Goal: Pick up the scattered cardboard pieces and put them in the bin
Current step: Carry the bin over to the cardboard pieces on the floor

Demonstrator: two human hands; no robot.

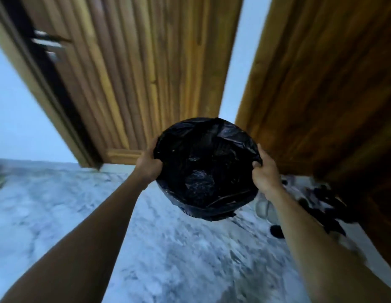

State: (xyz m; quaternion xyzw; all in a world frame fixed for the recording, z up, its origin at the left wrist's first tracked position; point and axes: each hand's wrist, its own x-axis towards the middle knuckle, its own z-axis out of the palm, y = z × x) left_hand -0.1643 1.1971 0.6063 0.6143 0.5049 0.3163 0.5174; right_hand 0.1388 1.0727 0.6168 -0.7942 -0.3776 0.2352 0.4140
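A round bin lined with a black plastic bag (203, 167) is held up in front of me, above the marble floor. My left hand (149, 161) grips its left rim, fingers curled round the edge. My right hand (264, 171) grips the right rim, pinching the bag's edge. The bin's inside looks dark, with crumpled black plastic showing. No cardboard pieces are visible in this view. The picture is blurred by motion.
A wooden door (133, 71) stands behind the bin, with a metal handle (48, 45) at upper left. A darker wooden panel (325, 88) rises at right. Dark clutter and a pale object (317, 202) lie on the grey marble floor (59, 204) at lower right.
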